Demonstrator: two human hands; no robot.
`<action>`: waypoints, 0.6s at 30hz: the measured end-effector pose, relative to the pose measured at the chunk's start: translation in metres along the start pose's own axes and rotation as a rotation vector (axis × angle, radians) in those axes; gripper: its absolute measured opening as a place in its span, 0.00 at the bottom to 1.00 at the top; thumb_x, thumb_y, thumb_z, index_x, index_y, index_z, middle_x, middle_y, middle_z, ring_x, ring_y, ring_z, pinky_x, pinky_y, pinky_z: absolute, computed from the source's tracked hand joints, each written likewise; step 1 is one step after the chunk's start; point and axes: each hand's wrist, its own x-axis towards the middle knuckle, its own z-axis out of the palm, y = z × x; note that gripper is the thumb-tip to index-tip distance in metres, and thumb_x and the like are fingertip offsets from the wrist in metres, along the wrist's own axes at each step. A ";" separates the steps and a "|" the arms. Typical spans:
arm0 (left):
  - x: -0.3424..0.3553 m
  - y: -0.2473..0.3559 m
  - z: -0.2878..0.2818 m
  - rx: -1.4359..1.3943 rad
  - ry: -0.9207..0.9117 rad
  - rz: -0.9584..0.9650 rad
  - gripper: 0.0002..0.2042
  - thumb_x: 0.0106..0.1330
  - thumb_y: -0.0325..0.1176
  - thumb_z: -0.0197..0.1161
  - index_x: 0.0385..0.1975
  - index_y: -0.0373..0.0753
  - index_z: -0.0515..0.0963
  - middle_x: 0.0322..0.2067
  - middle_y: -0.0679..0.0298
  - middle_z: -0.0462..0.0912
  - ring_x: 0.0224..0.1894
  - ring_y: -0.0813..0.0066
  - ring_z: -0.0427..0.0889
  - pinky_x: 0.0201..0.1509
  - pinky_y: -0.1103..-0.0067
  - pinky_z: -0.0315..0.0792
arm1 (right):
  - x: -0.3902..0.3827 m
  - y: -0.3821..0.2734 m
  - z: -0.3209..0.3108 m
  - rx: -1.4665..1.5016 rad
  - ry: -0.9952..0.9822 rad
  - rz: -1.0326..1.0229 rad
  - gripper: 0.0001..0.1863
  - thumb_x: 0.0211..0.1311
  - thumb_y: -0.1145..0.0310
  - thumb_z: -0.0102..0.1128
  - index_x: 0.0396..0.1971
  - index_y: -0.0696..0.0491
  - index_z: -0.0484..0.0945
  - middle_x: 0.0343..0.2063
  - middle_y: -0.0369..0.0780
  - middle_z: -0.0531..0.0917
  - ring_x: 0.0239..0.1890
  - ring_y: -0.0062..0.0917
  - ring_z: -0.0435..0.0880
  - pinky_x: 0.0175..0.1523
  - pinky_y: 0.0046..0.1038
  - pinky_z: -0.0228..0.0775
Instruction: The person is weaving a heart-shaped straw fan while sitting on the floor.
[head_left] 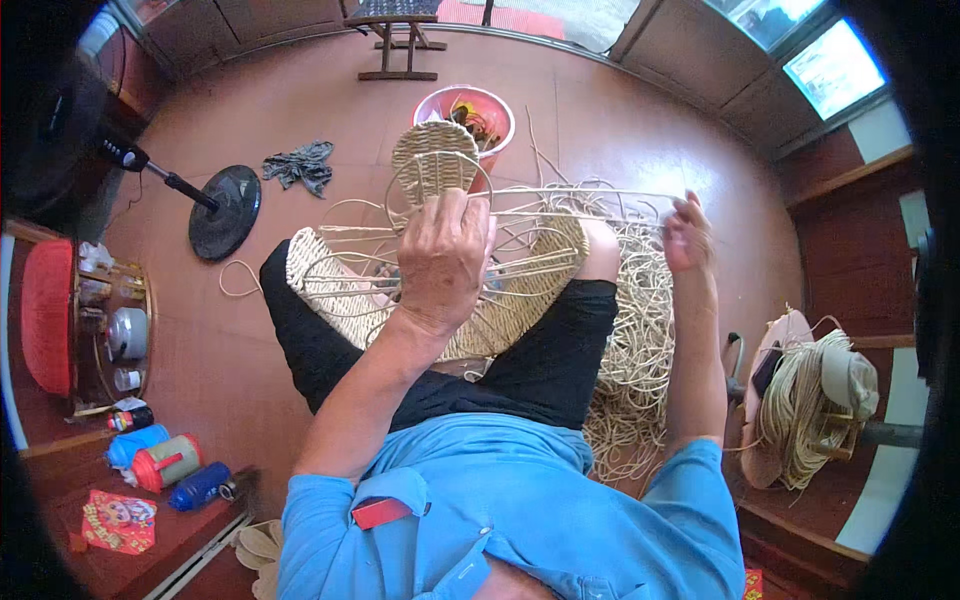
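Observation:
Across my lap lies a woven rope piece [552, 265], a pale curved band with loose strands crossing its opening. Beyond the band an oval woven panel [428, 158] stands out. My left hand [440, 250] is closed over the strands at the near end of the oval; its fingertips and part of the strands are hidden beneath it. Out to the right, my right hand [688, 235] pinches a thin cord [590, 191], drawn out in nearly straight lines from the left hand. Several loops of cord rise around the oval.
A heap of loose cord [635, 350] lies beside my right leg. Ahead stand a pink basin [500, 105] and a wooden stool [400, 50]. To the left are a fan base [225, 212], a dark crumpled cloth [300, 167] and bottles [165, 462]. A cord coil [800, 400] hangs at the right.

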 end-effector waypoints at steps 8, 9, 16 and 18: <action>-0.006 -0.005 0.000 -0.034 0.008 -0.018 0.08 0.69 0.35 0.73 0.41 0.43 0.82 0.37 0.63 0.77 0.41 0.63 0.84 0.45 0.66 0.81 | 0.071 -0.037 -0.179 -0.138 0.541 -0.004 0.06 0.68 0.74 0.67 0.43 0.53 0.84 0.32 0.34 0.85 0.28 0.18 0.79 0.32 0.23 0.77; -0.008 -0.007 -0.003 -0.029 -0.006 -0.026 0.08 0.69 0.35 0.73 0.41 0.43 0.82 0.37 0.63 0.77 0.41 0.63 0.84 0.45 0.65 0.81 | 0.059 -0.024 -0.142 -0.362 0.592 0.055 0.09 0.68 0.74 0.67 0.46 0.53 0.85 0.36 0.36 0.86 0.33 0.19 0.82 0.36 0.26 0.80; -0.001 -0.001 -0.002 -0.093 0.032 -0.012 0.08 0.69 0.35 0.73 0.40 0.43 0.82 0.36 0.62 0.77 0.40 0.61 0.84 0.44 0.64 0.79 | -0.085 0.025 0.130 -1.366 -0.600 -0.691 0.27 0.72 0.61 0.74 0.69 0.49 0.83 0.64 0.45 0.88 0.70 0.35 0.82 0.77 0.40 0.69; -0.001 -0.001 -0.001 -0.084 0.018 -0.032 0.07 0.69 0.35 0.73 0.39 0.42 0.82 0.36 0.62 0.77 0.39 0.61 0.84 0.44 0.64 0.79 | -0.103 0.049 0.167 -1.485 -0.718 -0.899 0.21 0.77 0.61 0.67 0.64 0.51 0.84 0.62 0.47 0.87 0.69 0.41 0.82 0.76 0.41 0.68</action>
